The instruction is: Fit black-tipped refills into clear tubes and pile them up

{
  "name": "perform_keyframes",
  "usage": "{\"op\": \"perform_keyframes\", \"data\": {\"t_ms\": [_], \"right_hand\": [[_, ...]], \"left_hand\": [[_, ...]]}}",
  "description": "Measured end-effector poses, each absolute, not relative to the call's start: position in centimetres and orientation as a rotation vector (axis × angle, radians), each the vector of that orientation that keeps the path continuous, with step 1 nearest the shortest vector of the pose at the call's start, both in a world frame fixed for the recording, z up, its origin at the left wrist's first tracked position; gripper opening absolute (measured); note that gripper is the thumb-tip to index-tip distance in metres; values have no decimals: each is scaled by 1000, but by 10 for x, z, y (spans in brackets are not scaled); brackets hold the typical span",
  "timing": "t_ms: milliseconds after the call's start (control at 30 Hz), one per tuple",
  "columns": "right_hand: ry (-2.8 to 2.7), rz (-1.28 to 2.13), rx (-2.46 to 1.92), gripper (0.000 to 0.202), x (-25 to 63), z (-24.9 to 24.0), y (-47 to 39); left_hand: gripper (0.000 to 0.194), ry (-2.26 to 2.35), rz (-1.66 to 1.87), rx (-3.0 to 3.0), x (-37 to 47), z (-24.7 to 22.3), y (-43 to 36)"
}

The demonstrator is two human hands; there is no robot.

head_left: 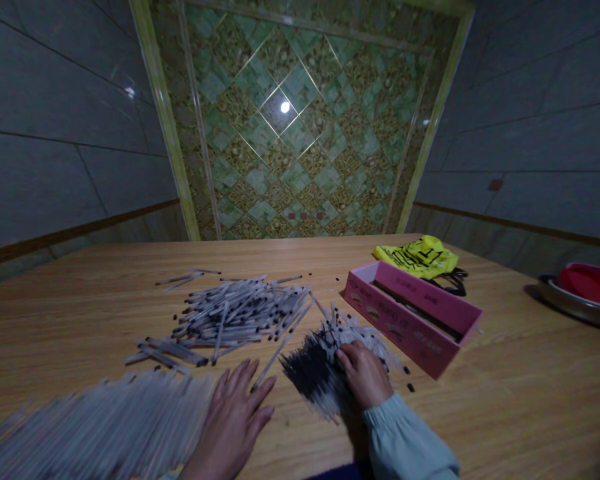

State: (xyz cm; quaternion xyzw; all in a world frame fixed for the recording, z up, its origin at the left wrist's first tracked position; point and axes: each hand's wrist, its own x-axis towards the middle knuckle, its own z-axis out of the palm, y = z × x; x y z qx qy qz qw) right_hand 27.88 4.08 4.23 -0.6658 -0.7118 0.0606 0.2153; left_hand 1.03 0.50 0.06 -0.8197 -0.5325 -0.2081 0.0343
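My left hand (pixel 233 420) rests palm down with its fingers spread, touching the right end of a wide row of translucent thin tubes (pixel 110 423) laid side by side. My right hand (pixel 365 373) has its thumb and forefinger pinched together over a bundle of thin dark-tipped sticks (pixel 313 367), which look like pen parts. Whatever lies between those fingertips is hidden. Small whitish pieces (pixel 375 340) lie heaped behind and beside the right hand. Beyond both hands, a loose pile of translucent tubes with dark ends (pixel 245 307) spreads over the table.
An open pink box (pixel 415 327) stands at the right, with a yellow bag (pixel 420 257) behind it. Farther right is a metal basin (pixel 575 300) with a red item (pixel 590 283) in it. Several black bits (pixel 411 387) dot the wooden table (pixel 520 413). Tiled walls enclose the far side.
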Motion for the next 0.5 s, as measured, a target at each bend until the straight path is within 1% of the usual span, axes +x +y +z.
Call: {"op": "perform_keyframes", "data": {"t_ms": [133,300,400,500], "right_hand": [[-1941,81,-1815,33,280,48,47],[-1982,-22,-1873,26,286,57,71],[-2034,-14,-1922,25,295,54,84],[-2094,6,-1930,29,306,43,92]], "left_hand": [[37,-1718,-595,-2586,15,-2,4],[29,-1772,-766,-2568,15,3,5],[25,-1858,-845,-2494,18,5,4],[24,-1941,-838,-2419,20,4,5]]}}
